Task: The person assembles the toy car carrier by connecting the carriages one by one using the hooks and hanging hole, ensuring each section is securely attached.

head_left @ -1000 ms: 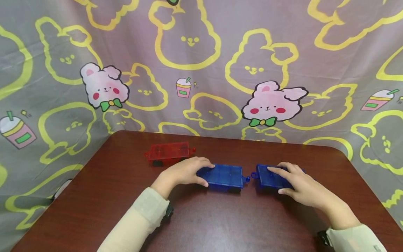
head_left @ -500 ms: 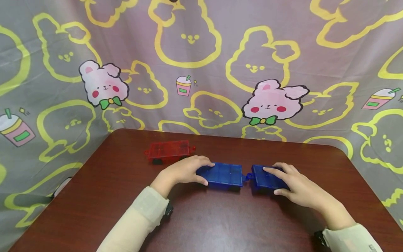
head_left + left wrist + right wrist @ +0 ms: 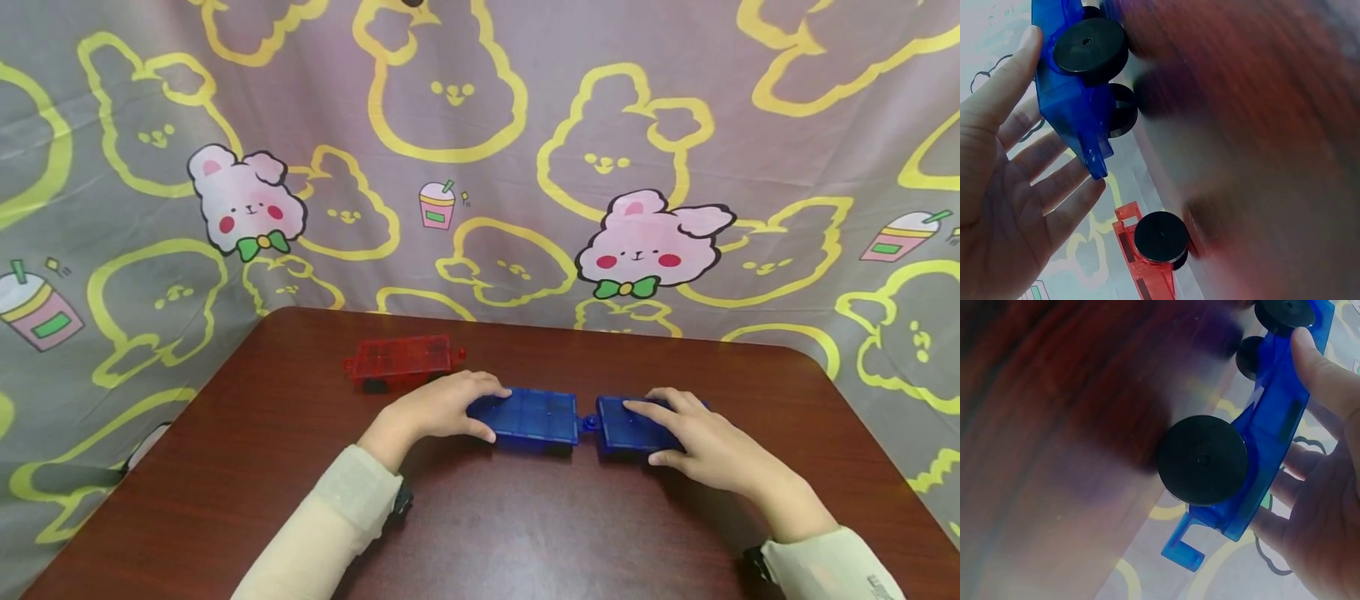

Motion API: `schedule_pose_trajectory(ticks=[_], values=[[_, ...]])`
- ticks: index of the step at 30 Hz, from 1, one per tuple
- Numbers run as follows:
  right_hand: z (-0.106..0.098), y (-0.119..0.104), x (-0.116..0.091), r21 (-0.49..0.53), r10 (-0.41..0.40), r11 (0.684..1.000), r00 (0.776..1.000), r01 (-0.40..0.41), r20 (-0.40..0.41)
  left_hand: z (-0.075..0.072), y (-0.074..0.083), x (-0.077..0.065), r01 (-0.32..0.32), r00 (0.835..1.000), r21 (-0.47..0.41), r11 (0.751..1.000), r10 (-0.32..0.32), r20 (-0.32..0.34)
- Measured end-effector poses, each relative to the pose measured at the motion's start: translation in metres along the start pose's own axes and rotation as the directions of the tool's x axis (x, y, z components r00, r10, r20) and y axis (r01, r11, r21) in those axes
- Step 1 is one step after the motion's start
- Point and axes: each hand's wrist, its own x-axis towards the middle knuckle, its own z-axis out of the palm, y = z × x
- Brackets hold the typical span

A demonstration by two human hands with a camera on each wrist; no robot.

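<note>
Two translucent blue toy wagons stand end to end on the table, their couplings overlapping between them. My left hand holds the left blue wagon around its left end, thumb on the near side and fingers over the top. The right blue wagon is gripped by my right hand, which hides its right end. In the left wrist view a black wheel shows under the left wagon, beside my thumb. The right wrist view shows the other wagon's black wheels and a hook at its end.
A translucent red wagon with black wheels stands behind my left hand, toward the back left. The dark brown table ends at a curtain printed with cartoon rabbits.
My right hand has moved left with the right blue wagon, closing the gap until the couplings overlap. The left hand and its wagon stay nearly still; the red wagon has not moved.
</note>
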Motion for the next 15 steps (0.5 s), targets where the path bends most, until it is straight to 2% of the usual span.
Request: schedule_pose_trajectory(ticks=[9, 12, 15], values=[[-0.008, -0.003, 0.000, 0.032, 0.055, 0.998, 0.998, -0.056, 0.023, 0.000, -0.003, 0.002, -0.019, 0.999, 0.023, 1.000, 0.018, 0.032], [-0.012, -0.008, 0.004, 0.059, 0.046, 0.997, 0.999, -0.046, 0.001, -0.004, -0.005, 0.000, -0.035, 0.999, 0.004, 0.999, 0.035, 0.020], [-0.013, -0.015, 0.013, 0.084, 0.027, 0.996, 0.999, -0.026, -0.017, -0.014, -0.008, -0.003, -0.036, 0.999, 0.002, 0.999, 0.036, -0.019]])
